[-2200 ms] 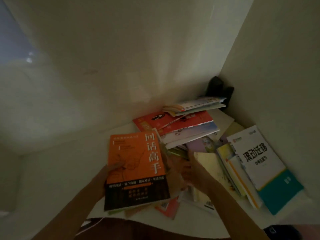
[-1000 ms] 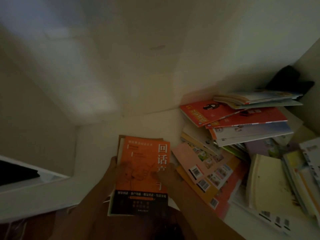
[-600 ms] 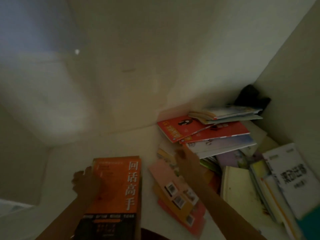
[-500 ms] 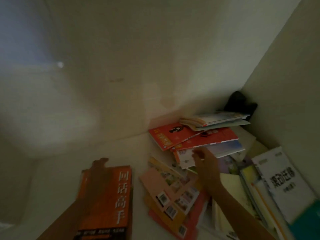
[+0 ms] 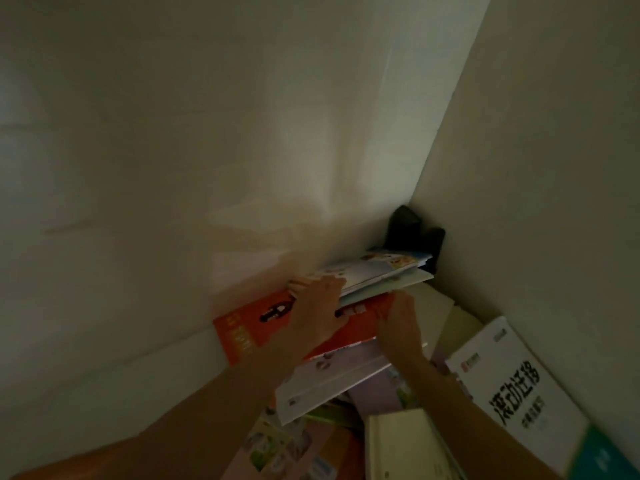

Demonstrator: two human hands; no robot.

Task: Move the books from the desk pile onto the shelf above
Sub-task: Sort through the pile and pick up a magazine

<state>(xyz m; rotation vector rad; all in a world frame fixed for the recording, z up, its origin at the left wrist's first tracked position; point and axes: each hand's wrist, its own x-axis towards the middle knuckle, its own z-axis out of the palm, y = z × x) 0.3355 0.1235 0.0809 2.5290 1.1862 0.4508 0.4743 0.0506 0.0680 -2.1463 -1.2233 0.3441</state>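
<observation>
A pale wall (image 5: 173, 168) fills the left and top of the view, dim and bare; below it a white desk surface (image 5: 104, 393) runs toward the corner; the left forearm crosses it diagonally up to the left hand (image 5: 317, 311), which lies palm down on an orange-red book (image 5: 249, 327) at the top of the desk pile; its fingers reach forward over the near edge of a thin, pale illustrated booklet (image 5: 367, 271) that sits on top of that book, and they look slightly bent, though in this dim light I cannot tell whether they grip the booklet or only press on it; just to the right, the right hand (image 5: 398, 322) rests on the right part of the same orange-red cover, fingers extended and flat toward the booklet's lower sheet, holding nothing that shows; under the orange-red book a white-covered book (image 5: 332, 382) juts out toward the camera, tilted; lower down lie a pink book with small pictures (image 5: 287, 445) and a cream book (image 5: 401, 445); behind the pile, in the corner, a dark object (image 5: 412, 230) stands against the walls; at the far right a white book with large black characters (image 5: 512, 386) leans against the side wall (image 5: 554, 168), a teal band at its lower end.
</observation>
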